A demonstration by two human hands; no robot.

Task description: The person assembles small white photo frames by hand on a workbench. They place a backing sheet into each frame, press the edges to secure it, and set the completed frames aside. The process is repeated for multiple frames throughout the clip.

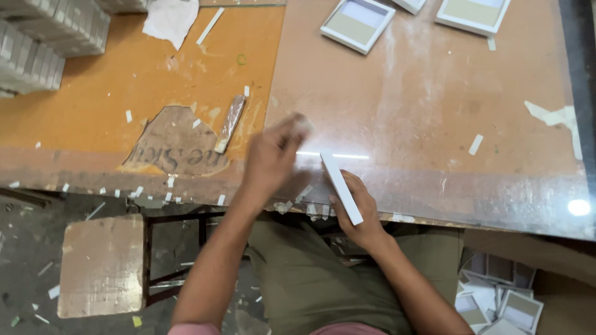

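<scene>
Head view: right hand [357, 208] had its grip closed on a white box edge-on [340, 186] at the tabletop [422, 111] near edge. Left hand [273, 155] was blurred, grip curled, contents unclear. Best kept braced on the tabletop while working.

The widest free stretch of the desk [434, 111] lies right of the middle, bare but for small paper scraps, so a hand could sweep there freely. At the far edge, 2 shallow white trays [358, 23] [473, 13] block the way. The far left corner is walled off by stacked white boxes [46, 40]. A narrow wrapped stick [230, 124] lies near the middle-left. Below the near edge, a stool [102, 263] fills the left floor space.
</scene>
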